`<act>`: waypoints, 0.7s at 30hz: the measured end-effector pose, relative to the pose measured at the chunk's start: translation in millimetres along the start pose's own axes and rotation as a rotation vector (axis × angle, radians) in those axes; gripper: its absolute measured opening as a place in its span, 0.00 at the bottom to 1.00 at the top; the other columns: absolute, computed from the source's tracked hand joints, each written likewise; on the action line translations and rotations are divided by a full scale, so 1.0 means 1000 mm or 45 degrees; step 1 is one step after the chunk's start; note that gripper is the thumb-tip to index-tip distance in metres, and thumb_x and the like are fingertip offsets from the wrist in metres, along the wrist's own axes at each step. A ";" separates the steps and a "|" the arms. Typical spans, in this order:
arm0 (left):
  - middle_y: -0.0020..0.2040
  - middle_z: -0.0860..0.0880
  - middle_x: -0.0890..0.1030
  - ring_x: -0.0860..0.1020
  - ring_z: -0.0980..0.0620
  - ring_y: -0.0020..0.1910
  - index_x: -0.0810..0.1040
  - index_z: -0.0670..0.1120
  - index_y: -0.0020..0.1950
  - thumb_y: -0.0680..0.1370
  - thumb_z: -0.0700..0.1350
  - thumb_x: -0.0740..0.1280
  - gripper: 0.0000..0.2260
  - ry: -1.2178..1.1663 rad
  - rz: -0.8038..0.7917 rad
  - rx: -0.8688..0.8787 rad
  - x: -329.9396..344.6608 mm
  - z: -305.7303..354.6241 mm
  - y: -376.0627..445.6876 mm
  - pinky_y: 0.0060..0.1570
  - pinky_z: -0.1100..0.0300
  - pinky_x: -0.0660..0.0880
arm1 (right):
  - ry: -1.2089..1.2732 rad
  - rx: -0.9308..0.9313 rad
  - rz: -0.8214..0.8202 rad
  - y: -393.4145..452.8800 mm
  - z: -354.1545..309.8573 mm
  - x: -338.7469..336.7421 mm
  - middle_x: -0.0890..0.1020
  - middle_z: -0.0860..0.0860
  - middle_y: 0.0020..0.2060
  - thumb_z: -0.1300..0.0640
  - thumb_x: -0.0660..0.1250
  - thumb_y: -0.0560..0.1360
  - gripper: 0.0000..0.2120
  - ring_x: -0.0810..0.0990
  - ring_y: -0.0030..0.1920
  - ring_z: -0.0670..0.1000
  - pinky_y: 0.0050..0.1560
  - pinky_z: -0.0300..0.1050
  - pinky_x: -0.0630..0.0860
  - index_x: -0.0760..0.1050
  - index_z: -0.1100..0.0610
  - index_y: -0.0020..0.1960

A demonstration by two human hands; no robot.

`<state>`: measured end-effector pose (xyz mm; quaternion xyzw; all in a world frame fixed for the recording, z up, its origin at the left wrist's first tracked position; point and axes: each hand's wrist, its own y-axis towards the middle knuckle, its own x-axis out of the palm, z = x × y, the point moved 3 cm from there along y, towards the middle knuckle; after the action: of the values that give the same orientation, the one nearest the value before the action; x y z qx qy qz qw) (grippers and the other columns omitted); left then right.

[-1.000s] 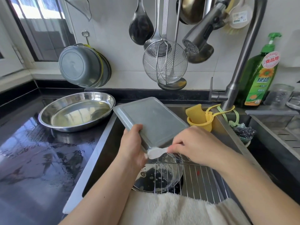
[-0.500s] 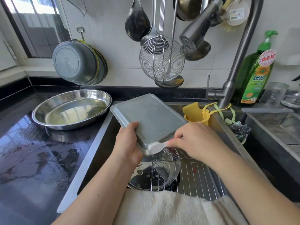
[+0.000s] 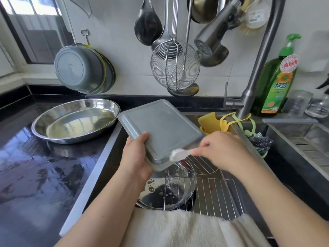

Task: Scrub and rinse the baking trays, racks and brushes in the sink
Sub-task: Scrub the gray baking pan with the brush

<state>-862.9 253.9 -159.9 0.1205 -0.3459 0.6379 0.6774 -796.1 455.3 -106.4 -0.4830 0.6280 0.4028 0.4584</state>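
Wet black counter [image 3: 44, 166] on the left w/ a steel oval dish [image 3: 75, 120] sitting on it, just beside the sink [image 3: 99, 157]. Over the sink a grey baking tray [image 3: 160, 127] is held upside down, tilted, near end lower. Left hand [image 3: 137, 157] grips its near-left corner, thumb on top, fingers curled under. Below in the sink: wire rack [image 3: 210, 195] overlapping a glass bowl [image 3: 160, 193] w/ sudsy dark water. Right hand [image 3: 220, 150] pinches a small white brush [image 3: 178, 154], its head touching the tray's near edge. White towel [image 3: 178, 229] over the sink's front edge. Faucet [image 3: 256, 68] at back right, green soap bottle [image 3: 277, 82] beside it, wire skimmer [image 3: 175, 66] hanging on the wall.
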 end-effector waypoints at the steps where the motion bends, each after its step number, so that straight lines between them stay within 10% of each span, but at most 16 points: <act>1: 0.61 0.42 0.85 0.84 0.36 0.59 0.75 0.54 0.66 0.84 0.42 0.64 0.12 -0.009 -0.002 0.015 -0.001 0.001 0.000 0.59 0.28 0.77 | -0.027 0.103 0.028 0.004 0.017 -0.006 0.80 0.44 0.31 0.30 0.65 0.74 0.22 0.79 0.39 0.48 0.53 0.49 0.72 0.82 0.47 0.38; 5: 0.62 0.42 0.84 0.83 0.37 0.59 0.76 0.55 0.63 0.85 0.40 0.63 0.12 -0.025 0.001 0.039 -0.001 0.002 -0.002 0.60 0.30 0.77 | -0.108 0.264 0.092 0.007 0.040 -0.015 0.80 0.45 0.34 0.30 0.64 0.75 0.23 0.77 0.42 0.51 0.55 0.51 0.67 0.81 0.48 0.36; 11: 0.60 0.41 0.83 0.83 0.38 0.58 0.74 0.52 0.65 0.85 0.42 0.63 0.10 0.066 -0.003 0.028 0.003 -0.002 -0.006 0.56 0.31 0.80 | -0.055 -0.226 0.073 -0.012 -0.041 0.015 0.79 0.43 0.31 0.30 0.66 0.73 0.22 0.74 0.40 0.45 0.57 0.52 0.67 0.79 0.47 0.35; 17: 0.62 0.40 0.83 0.84 0.37 0.59 0.72 0.50 0.69 0.86 0.38 0.60 0.13 -0.102 -0.063 0.002 0.007 0.000 -0.008 0.60 0.30 0.78 | -0.068 0.148 0.032 0.003 0.016 -0.008 0.80 0.44 0.32 0.30 0.64 0.74 0.23 0.76 0.38 0.47 0.63 0.54 0.72 0.82 0.48 0.38; 21: 0.62 0.39 0.82 0.83 0.37 0.59 0.72 0.48 0.66 0.86 0.39 0.61 0.10 -0.099 -0.041 -0.029 0.007 -0.004 -0.005 0.59 0.31 0.78 | -0.019 -0.048 -0.063 -0.007 -0.014 0.008 0.80 0.46 0.29 0.31 0.66 0.75 0.23 0.77 0.35 0.47 0.51 0.48 0.74 0.80 0.49 0.36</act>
<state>-857.0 260.8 -157.5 0.1430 -0.3771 0.6180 0.6749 -792.3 438.5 -110.7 -0.5037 0.6048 0.4067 0.4637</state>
